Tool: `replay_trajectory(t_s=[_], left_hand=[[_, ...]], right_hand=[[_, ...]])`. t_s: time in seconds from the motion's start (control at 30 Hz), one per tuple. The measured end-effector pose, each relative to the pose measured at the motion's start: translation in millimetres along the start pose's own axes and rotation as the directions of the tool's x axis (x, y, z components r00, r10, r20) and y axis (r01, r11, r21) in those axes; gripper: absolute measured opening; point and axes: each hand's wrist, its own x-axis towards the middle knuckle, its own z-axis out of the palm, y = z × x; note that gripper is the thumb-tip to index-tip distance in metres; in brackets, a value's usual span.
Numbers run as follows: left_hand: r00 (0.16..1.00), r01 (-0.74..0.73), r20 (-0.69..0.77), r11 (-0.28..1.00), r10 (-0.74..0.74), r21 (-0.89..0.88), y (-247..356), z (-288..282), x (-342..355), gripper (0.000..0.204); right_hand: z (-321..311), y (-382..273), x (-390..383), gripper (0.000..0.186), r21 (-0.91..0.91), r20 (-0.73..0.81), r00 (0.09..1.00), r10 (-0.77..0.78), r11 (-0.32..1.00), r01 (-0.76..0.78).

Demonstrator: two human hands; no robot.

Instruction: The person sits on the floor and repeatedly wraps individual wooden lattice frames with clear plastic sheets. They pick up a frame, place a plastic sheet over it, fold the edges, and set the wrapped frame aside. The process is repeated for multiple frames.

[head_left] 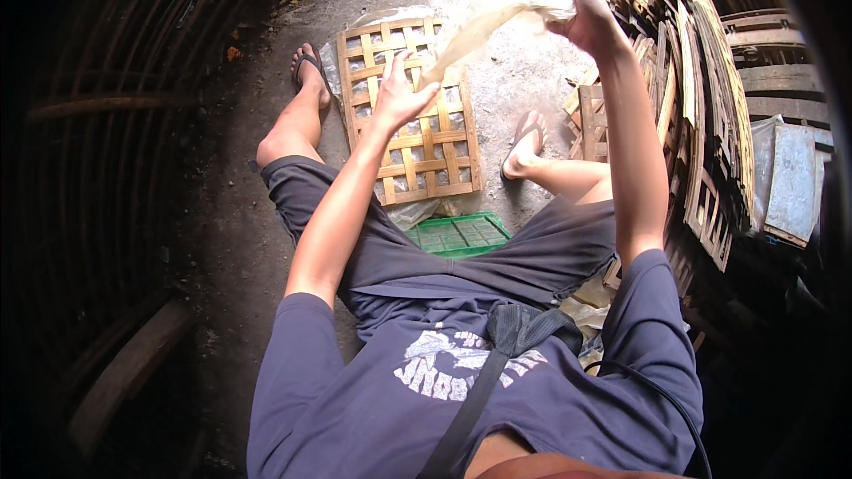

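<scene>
The person sits on a low seat over a woven bamboo tray that lies flat on the concrete floor between the sandalled feet. The right hand is raised high and closed around one end of a pale, translucent sheet, which stretches down and to the left towards the left hand. The left hand hovers over the tray with fingers spread and open; the sheet's lower end reaches close to its fingertips, but whether they pinch it cannot be told. The step in hand looks like peeling or lifting the sheet clear of the tray. It seems the next move calls for a steady, even pull, with the left hand steadying the tray or the sheet's free end, since such a thin sheet could tear. A stack of similar trays stands at the right, and a green crate sits just below the tray.
</scene>
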Motion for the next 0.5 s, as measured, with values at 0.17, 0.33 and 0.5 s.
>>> replay_trajectory(t_s=[0.17,0.33,0.5], left_hand=[[0.980,-0.177,-0.057,0.963,0.192,0.204,32.7,16.6,10.3,0.057],[0.975,0.081,0.221,0.953,-0.015,-0.291,-14.4,10.0,47.6,0.033],[0.872,0.330,0.479,0.603,0.100,-0.726,19.9,-34.1,43.7,0.032]], right_hand=[[12.8,0.3,-45.0,0.047,0.327,0.020,0.998,0.062,0.943,-0.065],[9.5,-17.2,-55.7,0.050,0.324,-0.038,0.993,-0.115,0.938,0.121],[-11.0,-38.0,-73.0,0.051,0.218,-0.142,0.974,-0.176,0.954,0.204]])
